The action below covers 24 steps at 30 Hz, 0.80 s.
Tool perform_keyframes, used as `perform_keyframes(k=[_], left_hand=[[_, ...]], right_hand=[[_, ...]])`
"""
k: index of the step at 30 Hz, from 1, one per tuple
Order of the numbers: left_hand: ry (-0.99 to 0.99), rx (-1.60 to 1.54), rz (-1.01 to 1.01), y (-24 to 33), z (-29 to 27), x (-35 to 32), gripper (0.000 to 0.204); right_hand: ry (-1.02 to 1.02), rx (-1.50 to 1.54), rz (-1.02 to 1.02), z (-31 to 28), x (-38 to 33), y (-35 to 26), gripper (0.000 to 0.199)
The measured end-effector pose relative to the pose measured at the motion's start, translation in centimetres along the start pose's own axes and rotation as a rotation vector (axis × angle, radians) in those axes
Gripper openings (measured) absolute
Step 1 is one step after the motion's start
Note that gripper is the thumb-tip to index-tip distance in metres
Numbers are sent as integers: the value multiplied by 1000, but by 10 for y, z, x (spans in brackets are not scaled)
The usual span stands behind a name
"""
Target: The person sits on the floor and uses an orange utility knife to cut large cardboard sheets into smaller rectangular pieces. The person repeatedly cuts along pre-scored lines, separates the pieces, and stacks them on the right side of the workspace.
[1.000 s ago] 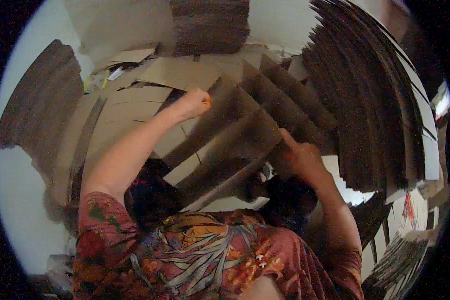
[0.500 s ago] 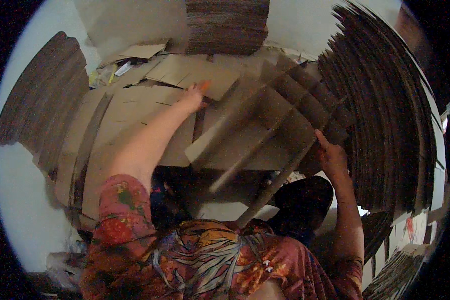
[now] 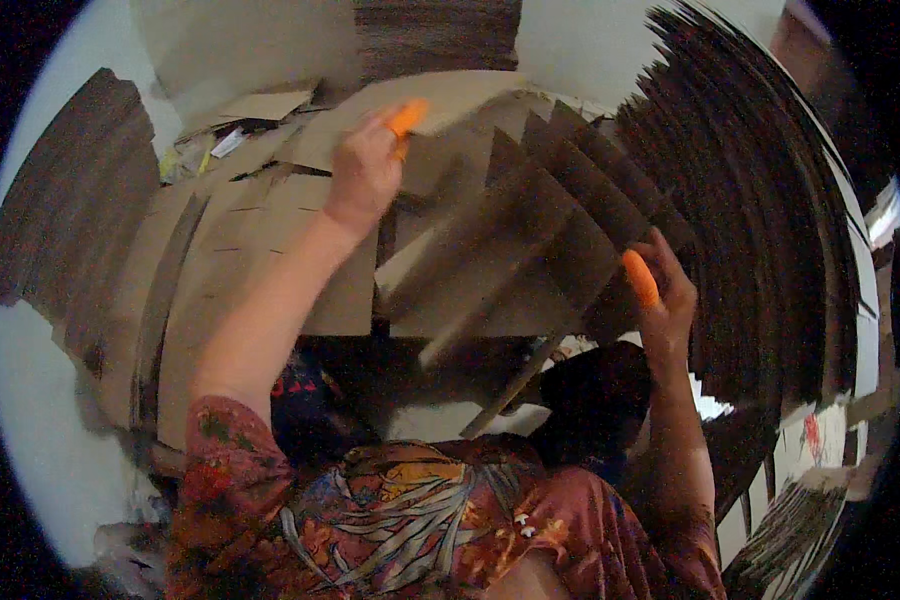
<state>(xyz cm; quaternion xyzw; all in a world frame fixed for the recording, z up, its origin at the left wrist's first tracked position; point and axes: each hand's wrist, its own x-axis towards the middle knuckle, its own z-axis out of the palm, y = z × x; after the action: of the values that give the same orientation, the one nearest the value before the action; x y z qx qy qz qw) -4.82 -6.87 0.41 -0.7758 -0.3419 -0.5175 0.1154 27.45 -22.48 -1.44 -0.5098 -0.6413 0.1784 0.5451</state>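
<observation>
My left hand [image 3: 365, 165], with orange finger covers, is closed at a flat brown cardboard sheet [image 3: 460, 95] raised at the far side of the work surface. My right hand [image 3: 665, 290] wears an orange cover on its thumb. It grips the right side of a cardboard divider [image 3: 540, 230] made of crossed, slotted strips. The divider stands tilted over the middle of the surface, its near strips reaching toward my lap. Its outline is partly smeared by motion, and my right fingertips are mostly hidden.
Flat slotted cardboard sheets [image 3: 260, 250] cover the surface on the left. Tall stacks of dark cardboard stand at the right [image 3: 770, 230], the left [image 3: 75, 190] and the far wall [image 3: 435, 40]. Small scraps [image 3: 228, 143] lie at the far left. My knee [image 3: 595, 395] is below the near edge.
My left hand has moved farther away, and the cardboard sheet by it has risen. The right hand has turned so its orange thumb shows; the divider has shifted slightly.
</observation>
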Motion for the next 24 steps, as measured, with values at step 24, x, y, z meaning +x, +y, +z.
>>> perform_keyframes(k=[24], left_hand=[[-33,-543,-987,-10,-1,-166,27]], right_hand=[[172,-153,150,-34,-63,-63,22]])
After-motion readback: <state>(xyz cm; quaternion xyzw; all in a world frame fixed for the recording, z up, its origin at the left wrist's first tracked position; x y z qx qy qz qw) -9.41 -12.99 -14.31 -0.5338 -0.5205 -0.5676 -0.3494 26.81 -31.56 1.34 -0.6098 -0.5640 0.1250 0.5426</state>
